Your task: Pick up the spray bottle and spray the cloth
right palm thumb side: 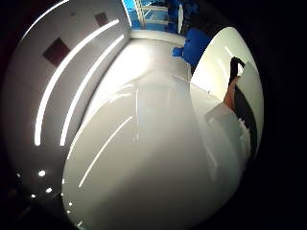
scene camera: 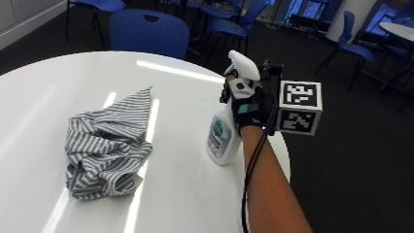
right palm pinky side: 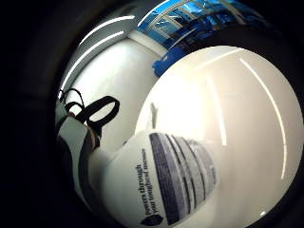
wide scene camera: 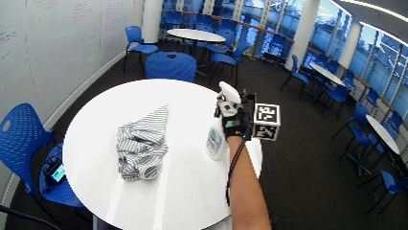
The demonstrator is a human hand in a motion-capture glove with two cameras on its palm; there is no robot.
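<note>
Striped cloth (scene camera: 107, 145) seen crumpled on round white desk (scene camera: 45, 87), left of bottle, well apart from it. White spray bottle (scene camera: 223, 133) held upright near desk's right edge; whether base is lifted or resting cannot be told. Gloved right hand (scene camera: 249, 104) wrapped around bottle neck below trigger head. Nozzle pointed away from person, not at cloth; turn leftward judged needed before spraying.

White spray bottle (right palm pinky side: 190, 161) w/ printed label fills view, close to palm.
</note>
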